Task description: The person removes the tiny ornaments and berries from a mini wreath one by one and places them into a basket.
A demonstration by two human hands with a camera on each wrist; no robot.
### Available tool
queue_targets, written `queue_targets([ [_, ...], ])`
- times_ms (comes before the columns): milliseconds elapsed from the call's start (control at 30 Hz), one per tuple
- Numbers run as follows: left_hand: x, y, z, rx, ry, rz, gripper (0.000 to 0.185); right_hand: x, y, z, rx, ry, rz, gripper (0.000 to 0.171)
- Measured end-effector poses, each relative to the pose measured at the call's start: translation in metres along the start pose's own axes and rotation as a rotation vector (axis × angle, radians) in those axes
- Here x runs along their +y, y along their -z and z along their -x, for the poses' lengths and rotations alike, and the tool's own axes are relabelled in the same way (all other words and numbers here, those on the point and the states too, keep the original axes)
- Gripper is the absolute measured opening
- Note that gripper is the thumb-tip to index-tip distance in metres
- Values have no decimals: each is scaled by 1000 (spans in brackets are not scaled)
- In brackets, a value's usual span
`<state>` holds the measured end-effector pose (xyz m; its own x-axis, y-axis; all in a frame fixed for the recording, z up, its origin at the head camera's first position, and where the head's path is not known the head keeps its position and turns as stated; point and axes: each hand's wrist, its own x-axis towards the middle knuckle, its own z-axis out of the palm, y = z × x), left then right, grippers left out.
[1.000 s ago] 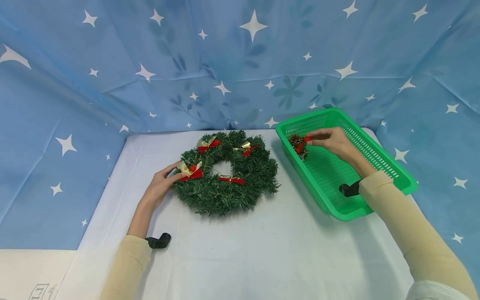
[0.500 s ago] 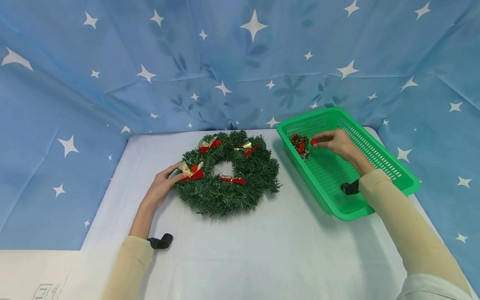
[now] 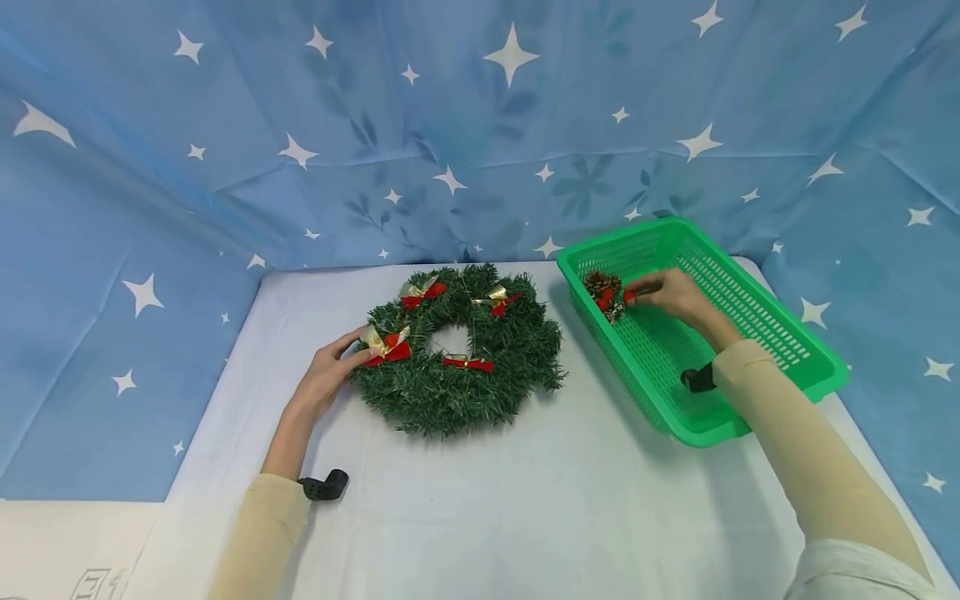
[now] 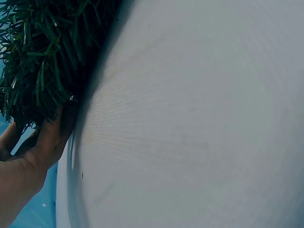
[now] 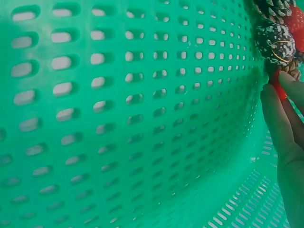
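Observation:
A green artificial Christmas wreath (image 3: 457, 396) with red-and-gold bows lies on the white-covered table. My left hand (image 3: 327, 379) grips its left edge, the thumb over a red bow (image 3: 395, 347) and the fingers at the outer rim. In the left wrist view, the fingers reach under the wreath's needles (image 4: 47, 61). Inside the green plastic basket (image 3: 660, 421), my right hand (image 3: 678, 300) pinches a small red ball-like ornament (image 5: 279, 90). It is partly hidden by the fingers. Close beside it sit pine cones (image 3: 597, 282) and red berry ornaments (image 3: 604, 295), by the basket's left wall.
The perforated basket stands at the right of the table (image 3: 480, 508), its rim rising around my right hand. Blue star-patterned cloth (image 3: 480, 200) closes off the back and sides. Both wrists carry small black cameras (image 3: 326, 485).
My right hand drew the red ornament slightly right, apart from the pine cones, and now has it lower and close beside them again. My left hand stays on the wreath.

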<state>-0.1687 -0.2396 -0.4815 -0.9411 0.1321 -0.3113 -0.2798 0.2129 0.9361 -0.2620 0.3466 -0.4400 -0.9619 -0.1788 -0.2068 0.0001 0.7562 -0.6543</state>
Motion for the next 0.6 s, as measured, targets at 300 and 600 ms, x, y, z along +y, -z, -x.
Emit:
queue_targets([
  [300, 0, -2, 1, 9, -19, -1, 80, 1, -5, -5, 12, -2, 35, 34],
  [600, -2, 0, 0, 9, -4, 6, 76, -5, -3, -2, 21, -17, -7, 36],
])
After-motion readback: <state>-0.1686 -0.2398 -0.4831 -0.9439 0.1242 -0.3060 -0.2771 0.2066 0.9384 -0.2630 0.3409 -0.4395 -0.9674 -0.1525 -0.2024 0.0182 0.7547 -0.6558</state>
